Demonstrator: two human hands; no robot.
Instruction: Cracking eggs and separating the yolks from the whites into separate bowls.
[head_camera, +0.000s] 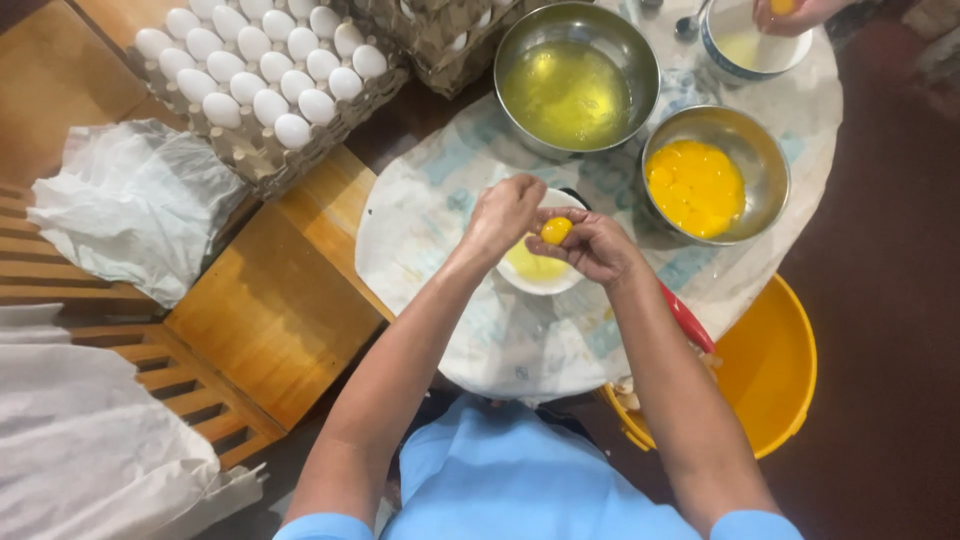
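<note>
- Over a small white bowl (541, 283) at centre of a round table (470, 330), both of the person's hands meet, seen from above.
- Right hand (592, 245): fingers curled into a loose cup, cradling one egg yolk (556, 231); yolk sits on the fingertips, w/ thumb just beside it.
- Left hand (503, 215): fingers bunched & bent down, touching the right hand's fingertips right next to the yolk; can't tell if it grips anything.
- Yolk is directly above the white bowl, which has pale yellow liquid inside.
- Further up the table: large steel bowl (577, 82) of clear yellowish egg white, & to its right a smaller steel bowl (716, 174) full of bright yolks.
- Top right edge: another person's hand (790, 14) over a blue-rimmed bowl (752, 50).
- Left of table: tray of white eggs (262, 70) on a stack of cardboard trays, on a wooden bench (270, 300); crumpled white plastic bag (140, 205) beside it.
- Lower right, beside the table: yellow bucket (770, 370), near the right forearm.
- Person wears a light blue shirt (520, 480).
</note>
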